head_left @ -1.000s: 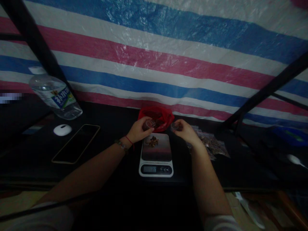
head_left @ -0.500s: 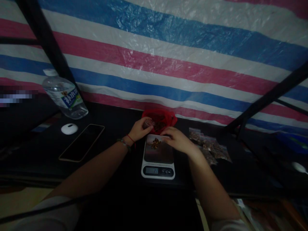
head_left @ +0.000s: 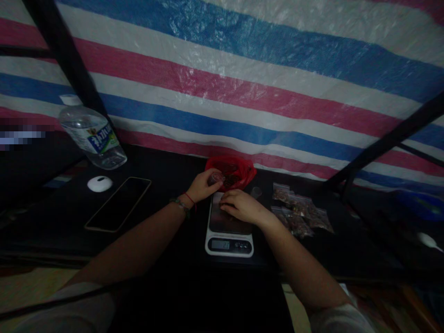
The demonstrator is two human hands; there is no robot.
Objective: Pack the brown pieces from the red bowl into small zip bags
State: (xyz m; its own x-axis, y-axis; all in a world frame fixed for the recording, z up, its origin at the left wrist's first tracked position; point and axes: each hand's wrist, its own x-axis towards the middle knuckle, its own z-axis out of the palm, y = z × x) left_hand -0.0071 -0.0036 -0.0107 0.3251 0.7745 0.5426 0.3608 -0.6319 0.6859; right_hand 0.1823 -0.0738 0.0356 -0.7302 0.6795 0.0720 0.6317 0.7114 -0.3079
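In the head view, the right hand (head_left: 243, 208) has been brought down onto the platform of the kitchen scale (head_left: 229, 226), where a second ago it was held up at 1 o'clock of the scale with a small clear cup. That cup (head_left: 256, 192) now stands released on the counter (head_left: 166, 222), just beside the scale's far right corner. The fingers are curled over the brown pieces on the platform; whether any are pinched cannot be told. The left hand (head_left: 204, 185) has stayed at 11 o'clock of the scale, closed around a small container (head_left: 215, 177) in front of the red bag (head_left: 239, 169). Judging from this, the weighed portion is being adjusted by hand. Filled sachets (head_left: 298, 210) lie at 3 o'clock.
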